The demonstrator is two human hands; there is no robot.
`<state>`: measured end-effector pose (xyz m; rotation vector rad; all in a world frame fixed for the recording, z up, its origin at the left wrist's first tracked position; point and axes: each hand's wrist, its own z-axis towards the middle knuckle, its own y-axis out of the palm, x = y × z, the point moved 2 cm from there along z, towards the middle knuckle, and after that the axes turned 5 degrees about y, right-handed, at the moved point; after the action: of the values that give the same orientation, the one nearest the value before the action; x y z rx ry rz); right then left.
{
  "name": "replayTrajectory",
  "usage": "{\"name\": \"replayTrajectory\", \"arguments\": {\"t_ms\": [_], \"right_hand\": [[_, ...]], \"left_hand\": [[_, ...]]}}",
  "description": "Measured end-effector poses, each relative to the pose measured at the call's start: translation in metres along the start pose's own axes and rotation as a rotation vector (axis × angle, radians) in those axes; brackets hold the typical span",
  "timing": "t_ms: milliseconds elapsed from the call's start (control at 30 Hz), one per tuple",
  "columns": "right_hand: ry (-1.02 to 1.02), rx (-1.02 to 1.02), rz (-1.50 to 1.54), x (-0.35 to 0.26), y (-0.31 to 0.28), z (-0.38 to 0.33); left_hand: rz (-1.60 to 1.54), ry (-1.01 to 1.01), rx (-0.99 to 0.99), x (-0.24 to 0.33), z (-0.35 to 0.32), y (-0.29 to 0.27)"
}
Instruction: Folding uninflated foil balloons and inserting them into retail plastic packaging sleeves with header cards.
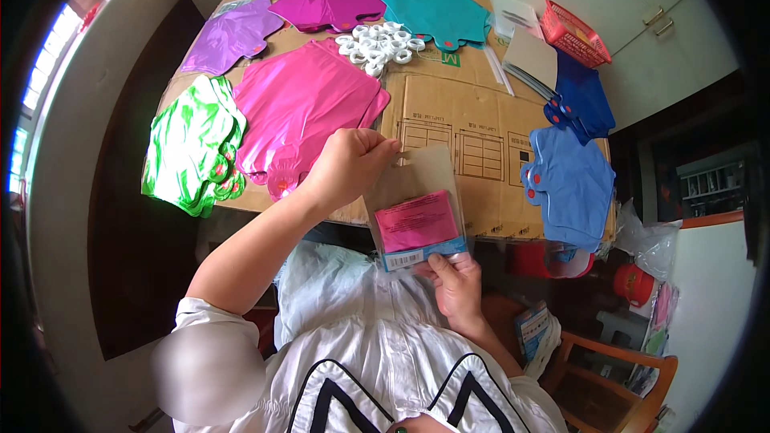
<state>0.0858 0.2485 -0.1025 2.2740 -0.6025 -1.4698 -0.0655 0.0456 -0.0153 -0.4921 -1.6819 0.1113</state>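
Between my hands is a clear, flat plastic packet (443, 172) with a folded bright pink sheet (417, 220) inside and a blue strip with a barcode along its bottom. My left hand (353, 167) is closed at the packet's upper left corner, fingertips pinched on its top edge. Thumb on the front, my right hand (457, 287) grips the lower right corner. Just beyond my left hand, a stack of shiny pink flat foil balloons (309, 104) lies on the cardboard-covered table (417, 104). White ribbon rolls (381, 46) are heaped behind it.
Foil stacks in green and white (192, 144), lilac (233, 34), magenta (329, 0), teal (437, 12) and light blue (571, 180) surround the table. A red basket (576, 34) and card sleeves (531, 60) sit at the back right. A wooden chair (618, 385) stands lower right.
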Motion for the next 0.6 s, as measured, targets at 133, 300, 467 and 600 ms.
{"name": "replayTrajectory", "arguments": {"t_ms": [133,300,467,600], "right_hand": [[-0.08,0.056,-0.029,-0.001,-0.005,0.003],[-0.01,0.097,0.104,-0.001,-0.001,0.002],[-0.015,0.081,0.052,0.003,-0.008,0.003],[-0.049,0.067,0.139,0.0,-0.003,0.002]], "left_hand": [[-0.167,0.028,-0.006,-0.005,0.002,0.001],[-0.314,0.104,-0.129,0.004,-0.002,-0.002],[-0.51,0.125,-0.196,-0.014,0.004,0.0],[-0.875,-0.145,-0.218,0.006,-0.008,0.002]]}}
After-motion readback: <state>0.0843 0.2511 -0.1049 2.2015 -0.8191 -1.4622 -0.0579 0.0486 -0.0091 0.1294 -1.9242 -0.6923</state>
